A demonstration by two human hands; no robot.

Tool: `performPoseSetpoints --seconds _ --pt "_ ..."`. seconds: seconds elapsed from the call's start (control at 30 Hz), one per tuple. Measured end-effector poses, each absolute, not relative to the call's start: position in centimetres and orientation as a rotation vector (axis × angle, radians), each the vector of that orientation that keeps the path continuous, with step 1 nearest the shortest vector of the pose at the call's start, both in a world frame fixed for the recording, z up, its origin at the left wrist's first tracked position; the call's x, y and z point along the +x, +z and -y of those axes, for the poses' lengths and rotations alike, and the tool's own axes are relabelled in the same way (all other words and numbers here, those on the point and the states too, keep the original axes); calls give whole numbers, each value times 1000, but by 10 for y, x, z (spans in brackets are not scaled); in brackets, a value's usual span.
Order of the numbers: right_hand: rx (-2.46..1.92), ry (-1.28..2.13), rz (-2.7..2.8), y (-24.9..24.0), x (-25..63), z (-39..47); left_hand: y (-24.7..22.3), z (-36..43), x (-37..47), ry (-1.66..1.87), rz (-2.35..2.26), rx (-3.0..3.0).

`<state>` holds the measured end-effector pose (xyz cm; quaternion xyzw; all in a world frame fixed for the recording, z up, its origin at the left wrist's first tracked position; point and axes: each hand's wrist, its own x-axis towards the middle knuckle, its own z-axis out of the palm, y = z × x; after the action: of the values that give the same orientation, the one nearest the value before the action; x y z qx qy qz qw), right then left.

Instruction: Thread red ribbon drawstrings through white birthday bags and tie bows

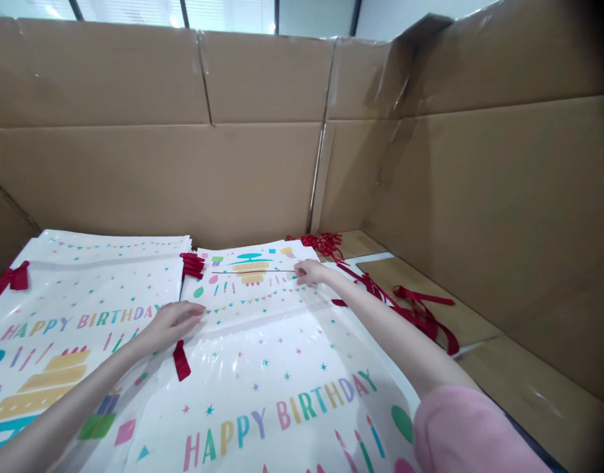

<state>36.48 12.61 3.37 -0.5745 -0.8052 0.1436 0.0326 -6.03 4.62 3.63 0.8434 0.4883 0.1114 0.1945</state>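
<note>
A large white glossy gift bag [277, 341], printed HAPPY BIRTHDAY with stars and bunting, lies flat in front of me. Its far part carries an upside-down cake print crossed by a thin dark line [252, 271]. My left hand [181, 318] rests open near the bag's left edge, fingers stretched out together. At the line's right end, my right hand [309, 270] is closed, fingertips pinched on the bag; exactly what lies between them is partly hidden. A red ribbon [181, 361] sticks out of the bag's left side, just below my left hand.
A stack of similar printed bags [109, 276] lies at the left, with red ribbon ends [192, 264] at its right edge. Loose red ribbons [420, 315] lie on cardboard at the right, and a tangled red bunch [324, 244] sits behind. Tall cardboard walls [183, 177] surround the work area.
</note>
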Motion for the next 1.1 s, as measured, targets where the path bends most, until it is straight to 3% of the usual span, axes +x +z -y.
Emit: performPoseSetpoints --seconds 0.3,0.6,0.93,1.1 --pt "-1562 193 2443 99 364 -95 27 -84 -22 517 -1326 2458" --pt "-1422 -110 2423 145 371 -37 52 -70 -17 693 -1192 2495" --pt "-617 -800 2101 164 350 16 75 -28 -17 715 -990 2729" --pt "-443 -757 2126 184 329 61 76 -14 -30 710 -1078 2886"
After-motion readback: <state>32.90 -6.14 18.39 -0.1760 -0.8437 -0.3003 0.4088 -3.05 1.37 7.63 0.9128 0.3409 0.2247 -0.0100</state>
